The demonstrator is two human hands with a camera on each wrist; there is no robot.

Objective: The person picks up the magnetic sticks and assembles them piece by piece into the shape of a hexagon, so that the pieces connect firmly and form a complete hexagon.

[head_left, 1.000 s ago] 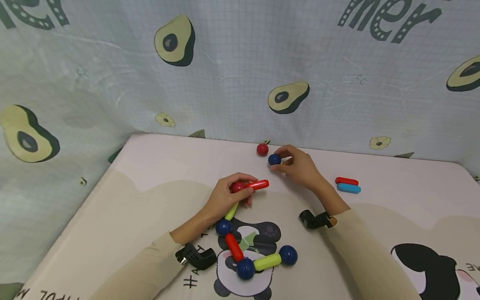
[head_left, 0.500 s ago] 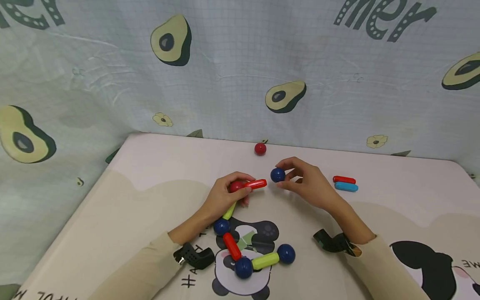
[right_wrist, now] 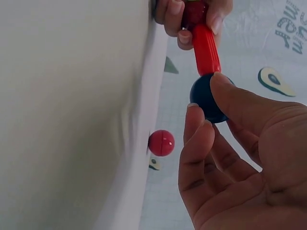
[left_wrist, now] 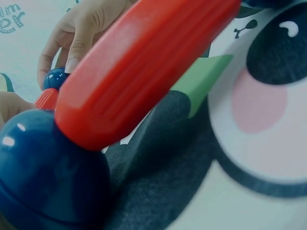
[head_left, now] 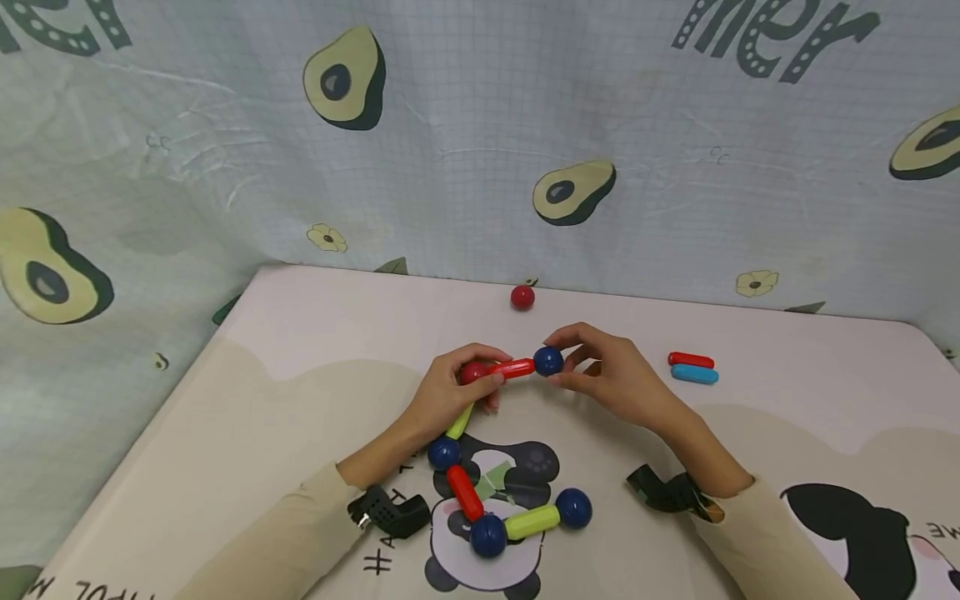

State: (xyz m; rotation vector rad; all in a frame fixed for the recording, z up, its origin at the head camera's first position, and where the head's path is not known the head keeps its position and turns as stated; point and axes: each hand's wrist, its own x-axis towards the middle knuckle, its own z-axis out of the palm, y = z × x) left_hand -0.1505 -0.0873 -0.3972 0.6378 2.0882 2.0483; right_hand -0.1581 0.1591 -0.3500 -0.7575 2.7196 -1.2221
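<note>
My left hand (head_left: 448, 390) grips a red ball (head_left: 472, 372), with a red rod (head_left: 513, 368) sticking out of it to the right. My right hand (head_left: 611, 371) pinches a blue ball (head_left: 548, 361) between thumb and fingers, and that ball meets the rod's free end; the right wrist view shows the blue ball (right_wrist: 206, 98) right at the rod's tip. From the held red ball a chain runs toward me: a yellow-green rod (head_left: 460, 422), a blue ball (head_left: 444, 452), a red rod (head_left: 465, 492), another blue ball (head_left: 489, 536), a second yellow-green rod (head_left: 532, 522) and an end blue ball (head_left: 573, 508).
A loose red ball (head_left: 522, 297) lies at the table's back edge. To the right of my right hand, a red rod (head_left: 691, 360) and a light-blue rod (head_left: 694, 374) lie side by side. A printed curtain (head_left: 450, 125) hangs behind the table (head_left: 315, 325).
My right hand has brought the blue ball from beside the loose red ball at the back toward me, then left onto the red rod's end. My left hand stays about where it was.
</note>
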